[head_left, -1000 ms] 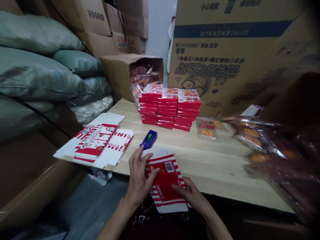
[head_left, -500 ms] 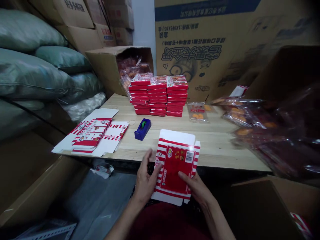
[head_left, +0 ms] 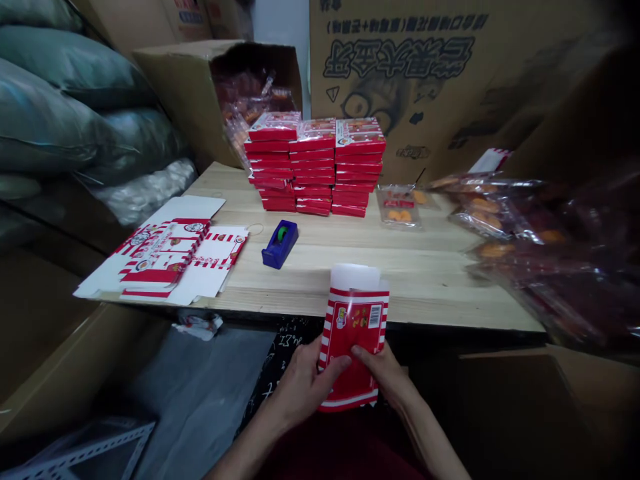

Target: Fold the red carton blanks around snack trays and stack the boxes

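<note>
Between my hands is a red and white striped carton (head_left: 357,320) with a barcode near its top right corner. Its white end flaps stick up at the far end, and its panels bow inward from the sides. My left hand (head_left: 313,377) grips the left edge, thumb laid across the red panel. At the right edge, my right hand (head_left: 383,370) is closed on the carton with its thumb on the front. The fingers behind the carton are hidden. Beyond it on the table stands a blue tape dispenser (head_left: 281,244) with a green core.
Flat unfolded cartons (head_left: 170,257) lie on the table's left. Stacked red boxes (head_left: 315,167) stand at the back, before an open cardboard box (head_left: 180,87) of packets. A clear packet (head_left: 399,207) lies right of the stacks. More packets (head_left: 530,253) heap up at the right.
The carton went from flat and wide to narrower and bowed as my hands came closer together. My left hand closed on its edge. The view has tilted down.
</note>
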Available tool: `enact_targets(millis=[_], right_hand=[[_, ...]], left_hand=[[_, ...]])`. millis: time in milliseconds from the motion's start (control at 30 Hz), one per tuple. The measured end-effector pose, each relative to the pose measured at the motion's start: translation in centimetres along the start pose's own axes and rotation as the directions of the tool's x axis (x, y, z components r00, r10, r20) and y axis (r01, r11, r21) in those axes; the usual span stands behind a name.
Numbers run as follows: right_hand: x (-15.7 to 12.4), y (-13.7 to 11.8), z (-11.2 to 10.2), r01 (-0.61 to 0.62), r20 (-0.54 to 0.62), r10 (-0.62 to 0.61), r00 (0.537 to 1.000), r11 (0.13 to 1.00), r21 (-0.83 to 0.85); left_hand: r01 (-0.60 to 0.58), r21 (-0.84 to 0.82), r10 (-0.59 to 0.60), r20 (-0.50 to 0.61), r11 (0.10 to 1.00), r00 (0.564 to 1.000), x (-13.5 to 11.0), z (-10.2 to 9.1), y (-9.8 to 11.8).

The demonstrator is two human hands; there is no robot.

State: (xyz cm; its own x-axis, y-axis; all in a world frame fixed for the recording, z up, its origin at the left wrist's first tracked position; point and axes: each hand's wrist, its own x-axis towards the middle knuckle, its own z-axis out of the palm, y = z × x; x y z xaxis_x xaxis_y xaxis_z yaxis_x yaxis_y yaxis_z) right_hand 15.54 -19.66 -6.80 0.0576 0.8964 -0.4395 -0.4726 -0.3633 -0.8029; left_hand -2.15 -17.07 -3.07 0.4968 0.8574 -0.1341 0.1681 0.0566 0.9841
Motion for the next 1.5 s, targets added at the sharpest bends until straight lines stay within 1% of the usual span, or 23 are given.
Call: enact_targets(millis=[67, 100, 200, 267, 333, 433, 500, 567, 633, 700, 733, 767, 833, 900, 967, 1033, 1167, 1200, 1267, 1300, 1367, 1433, 1500], right_hand=[[0.4, 0.1, -0.2, -0.037, -0.002, 0.037, 0.999, 0.999, -0.027], [0.6, 0.0, -0.5, -0.051, 0.011, 0.051, 0.999, 0.998, -0.032], [1.2, -0.7, -1.9, -0.067, 0.094, 0.067, 0.993, 0.998, 0.0], [1.6, -1.3, -3.1, -0.059, 0.154, 0.057, 0.986, 0.998, 0.007], [2.2, -1.7, -3.9, -0.039, 0.21, 0.042, 0.977, 0.999, -0.021], [3.2, -1.6, -4.4, 0.008, 0.276, 0.004, 0.961, 0.999, -0.044], [3.9, -1.1, -4.3, 0.044, 0.267, -0.035, 0.963, 0.999, -0.026], [4.5, -0.5, -3.9, 0.064, 0.218, -0.062, 0.974, 0.998, -0.004], [4.9, 0.0, -3.5, 0.061, 0.153, -0.062, 0.986, 0.998, 0.008], [5.2, 0.2, -3.2, 0.059, 0.1, -0.06, 0.993, 0.998, 0.014], [5.2, 0.3, -3.1, 0.059, 0.088, -0.06, 0.994, 0.998, 0.013], [5.2, 0.4, -3.1, 0.06, 0.087, -0.06, 0.994, 0.998, 0.01], [5.0, 0.5, -3.0, 0.053, 0.111, -0.052, 0.992, 0.999, -0.007], [4.7, 0.7, -3.1, 0.029, 0.17, -0.025, 0.985, 0.999, -0.025], [4.5, 1.1, -3.3, 0.006, 0.23, 0.003, 0.973, 0.999, -0.038], [4.2, 1.4, -3.4, -0.015, 0.263, 0.03, 0.964, 0.998, -0.058], [3.8, 1.5, -3.5, -0.026, 0.254, 0.061, 0.965, 0.99, -0.14], [3.6, 1.3, -3.4, 0.001, 0.23, 0.035, 0.972, 0.988, -0.153], [3.3, 0.7, -3.2, 0.097, 0.139, -0.077, 0.987, 0.985, -0.145], [3.3, 0.2, -3.0, 0.158, 0.08, -0.148, 0.986, 0.979, -0.132], [3.4, -0.7, -2.7, 0.263, -0.014, -0.267, 0.964, 0.956, -0.128], [3.8, -1.5, -2.6, 0.335, -0.028, -0.347, 0.938, 0.921, -0.197], [4.3, -1.9, -2.8, 0.384, -0.003, -0.401, 0.916, 0.88, -0.281]], left_hand=[[-0.003, 0.062, 0.001, 0.039, 0.998, 0.999, 0.4, -0.4, -0.6], [0.005, 0.056, -0.007, 0.037, 0.998, 0.999, 0.7, -0.6, -1.0], [0.083, -0.086, -0.083, 0.01, 0.993, 0.997, 1.3, -1.3, -2.6], [0.16, -0.186, -0.154, 0.045, 0.969, 0.987, 1.5, -1.7, -3.6], [0.229, -0.255, -0.212, 0.092, 0.939, 0.973, 1.7, -1.9, -4.4], [0.297, -0.325, -0.275, 0.113, 0.898, 0.955, 1.6, -1.8, -5.3], [0.311, -0.332, -0.297, 0.093, 0.891, 0.95, 1.5, -1.5, -5.8], [0.298, -0.323, -0.297, 0.051, 0.899, 0.953, 1.5, -1.2, -6.2], [0.256, -0.324, -0.271, -0.001, 0.911, 0.963, 1.9, -1.0, -6.1], [0.168, -0.33, -0.207, -0.089, 0.929, 0.974, 2.6, -1.2, -5.6], [0.105, -0.32, -0.159, -0.147, 0.942, 0.976, 3.0, -1.4, -5.2], [0.034, -0.303, -0.102, -0.214, 0.952, 0.972, 3.5, -1.7, -4.8], [-0.091, -0.261, -0.002, -0.335, 0.961, 0.942, 4.5, -2.5, -3.9], [-0.154, -0.233, 0.048, -0.407, 0.96, 0.912, 5.2, -3.3, -3.1], [-0.158, -0.197, 0.058, -0.437, 0.968, 0.898, 5.5, -3.9, -2.8], [-0.128, -0.147, 0.052, -0.437, 0.981, 0.898, 5.6, -4.2, -2.8], [-0.041, -0.113, -0.007, -0.394, 0.993, 0.919, 5.6, -4.4, -3.8], [-0.022, -0.113, -0.024, -0.384, 0.993, 0.923, 5.7, -4.5, -4.2], [0.001, -0.102, -0.04, -0.373, 0.995, 0.927, 6.0, -4.7, -4.9], [0.004, -0.092, -0.038, -0.369, 0.996, 0.929, 6.1, -4.8, -5.3], [-0.002, -0.071, -0.023, -0.355, 0.997, 0.935, 6.4, -5.0, -5.8], [-0.004, -0.053, -0.013, -0.331, 0.999, 0.944, 6.5, -5.1, -6.2], [0.0, -0.033, -0.011, -0.309, 0.999, 0.951, 6.5, -5.0, -6.3]])
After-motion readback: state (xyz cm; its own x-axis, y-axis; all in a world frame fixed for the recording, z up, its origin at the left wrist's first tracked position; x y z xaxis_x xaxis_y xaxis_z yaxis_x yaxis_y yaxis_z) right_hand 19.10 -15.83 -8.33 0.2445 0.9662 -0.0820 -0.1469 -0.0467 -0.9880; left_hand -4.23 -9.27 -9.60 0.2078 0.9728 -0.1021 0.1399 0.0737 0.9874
